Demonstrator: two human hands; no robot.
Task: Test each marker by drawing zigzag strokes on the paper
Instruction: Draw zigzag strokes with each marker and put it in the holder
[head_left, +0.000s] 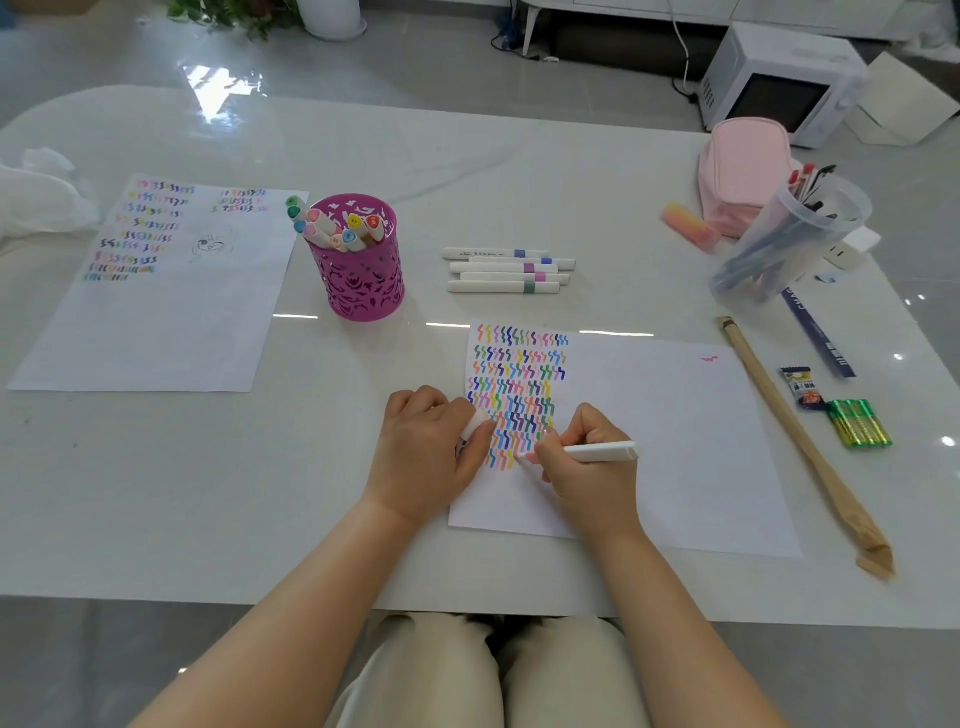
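Right hand (587, 467) fingers grip the marker (597, 452); left hand (431, 447) holds its cap (475, 423). Risk: paper (675, 441) may shift, smearing strokes.

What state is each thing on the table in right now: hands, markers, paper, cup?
right hand, grips the white marker.
left hand, holds a white cap, rests at the edge of the paper.
white marker, uncapped, tip on the paper.
paper, flat, left part filled with zigzags.
five loose markers, capped, lying side by side.
purple cup, upright, holding markers.
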